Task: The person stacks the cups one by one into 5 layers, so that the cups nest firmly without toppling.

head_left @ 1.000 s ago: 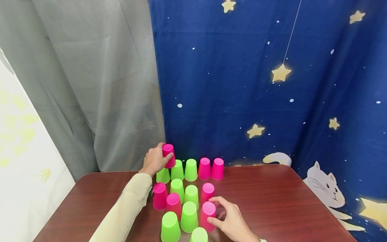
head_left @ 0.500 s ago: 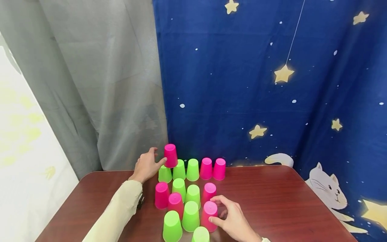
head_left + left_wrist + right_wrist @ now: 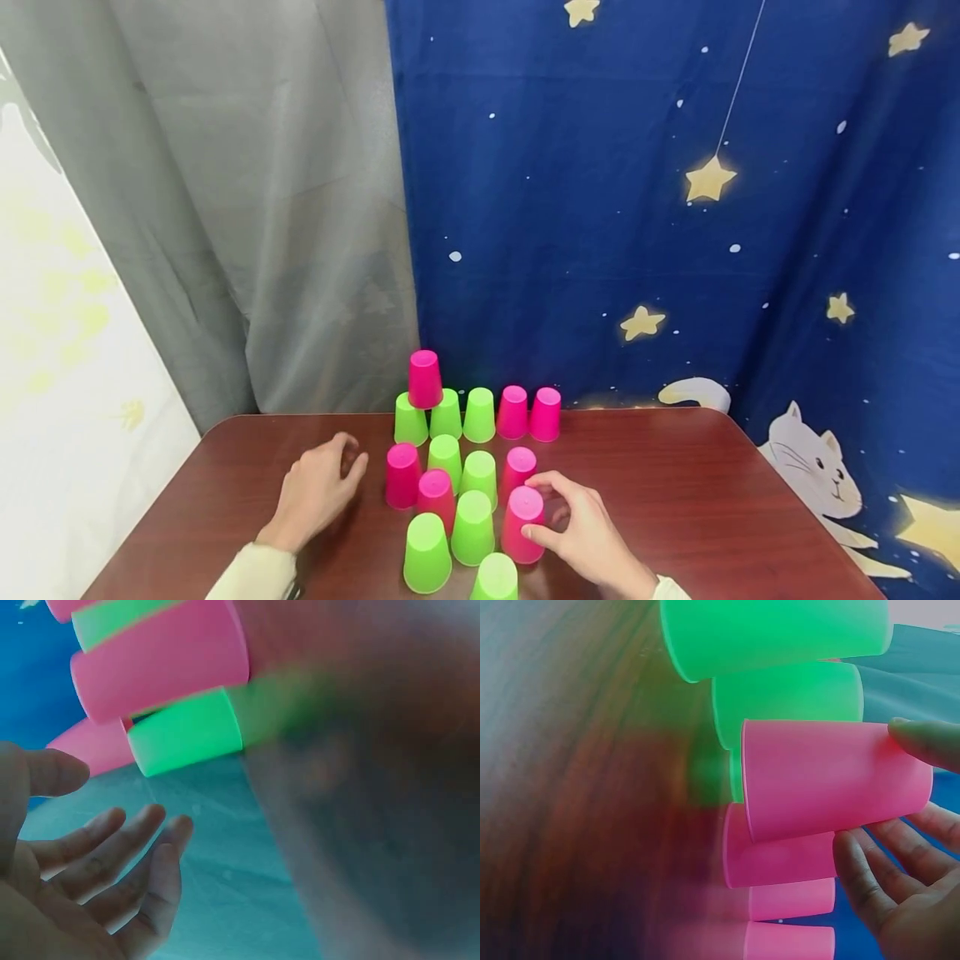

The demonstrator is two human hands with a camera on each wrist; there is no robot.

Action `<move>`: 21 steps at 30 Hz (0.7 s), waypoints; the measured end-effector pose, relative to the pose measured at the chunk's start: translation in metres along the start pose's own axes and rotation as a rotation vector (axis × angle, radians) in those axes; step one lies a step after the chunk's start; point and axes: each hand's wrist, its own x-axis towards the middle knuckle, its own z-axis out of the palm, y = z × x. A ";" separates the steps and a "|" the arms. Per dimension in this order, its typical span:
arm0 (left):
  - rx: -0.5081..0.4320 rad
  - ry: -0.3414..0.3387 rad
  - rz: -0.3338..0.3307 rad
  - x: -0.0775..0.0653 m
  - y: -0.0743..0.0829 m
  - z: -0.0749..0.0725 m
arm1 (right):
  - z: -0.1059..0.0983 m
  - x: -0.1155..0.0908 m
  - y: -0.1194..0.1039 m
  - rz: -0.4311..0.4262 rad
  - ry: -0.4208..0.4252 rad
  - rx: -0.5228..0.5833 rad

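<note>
Upside-down pink and green plastic cups stand in rows on the table. At the back left, a pink cup (image 3: 425, 379) rests on top of two green cups. My left hand (image 3: 315, 487) is left of the rows and apart from them, holding nothing; in the left wrist view its fingers (image 3: 105, 862) are loosely bent. With thumb and fingers, my right hand (image 3: 588, 533) grips the sides of a pink cup (image 3: 524, 527) at the right end of a near row. The right wrist view shows the thumb on one side of that pink cup (image 3: 832, 776) and fingers on the other.
The dark red wooden table (image 3: 652, 467) ends in front of a grey curtain (image 3: 322, 250) and a blue star-printed curtain (image 3: 562, 208). A green cup (image 3: 427, 554) and another green cup (image 3: 496, 579) stand nearest the viewer.
My left hand has let go of the pink cup, which stays on top of the back green cups, and has moved down and left. My right hand keeps its grip.
</note>
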 end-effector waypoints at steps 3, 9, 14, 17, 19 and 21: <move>-0.048 -0.023 -0.035 -0.023 0.006 0.000 | -0.006 0.002 -0.004 -0.010 -0.015 0.003; -0.349 -0.189 -0.015 -0.055 0.026 -0.004 | -0.015 0.009 -0.008 -0.082 0.004 -0.014; -0.574 -0.390 0.135 -0.065 0.036 -0.009 | -0.024 0.018 -0.015 -0.092 -0.025 0.007; -0.557 -0.453 0.178 -0.067 0.041 -0.007 | -0.029 0.024 -0.021 -0.093 -0.042 0.014; -0.514 -0.457 0.200 -0.069 0.044 -0.004 | -0.032 0.027 -0.025 -0.099 -0.052 0.014; -0.458 -0.437 0.226 -0.071 0.047 -0.001 | -0.035 0.030 -0.029 -0.113 -0.057 0.007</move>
